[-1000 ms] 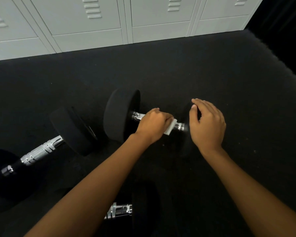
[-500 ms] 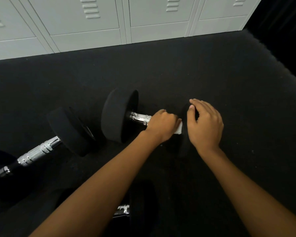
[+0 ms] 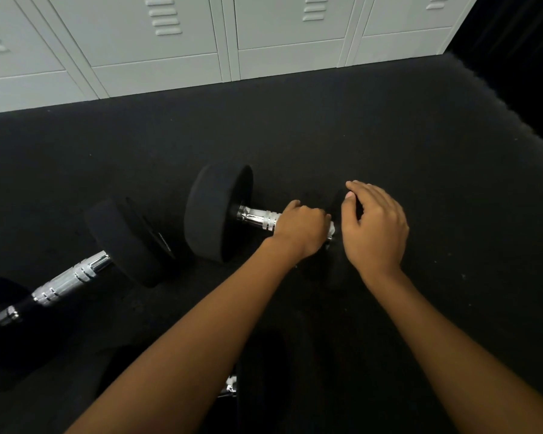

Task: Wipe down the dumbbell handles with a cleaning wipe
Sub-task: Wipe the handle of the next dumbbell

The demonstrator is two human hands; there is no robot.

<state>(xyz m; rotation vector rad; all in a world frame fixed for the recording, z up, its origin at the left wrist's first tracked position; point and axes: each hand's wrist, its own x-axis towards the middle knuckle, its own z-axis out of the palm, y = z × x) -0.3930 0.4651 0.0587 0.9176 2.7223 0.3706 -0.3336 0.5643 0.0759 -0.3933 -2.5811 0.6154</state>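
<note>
A black dumbbell lies on the dark floor mat with a chrome handle. My left hand is closed around the right end of that handle, with a white wipe peeking out under its fingers. My right hand rests on top of the dumbbell's right weight head, fingers curved over it. That head is mostly hidden by the hand.
A second dumbbell lies to the left. Under my left forearm, at the bottom, a bit of chrome from a third dumbbell shows. Grey lockers line the far edge of the mat. The mat's edge runs along the right.
My left hand has slid the wipe to the right along the handle, up against the right weight head, baring more chrome on the left. My right hand has stayed on the head.
</note>
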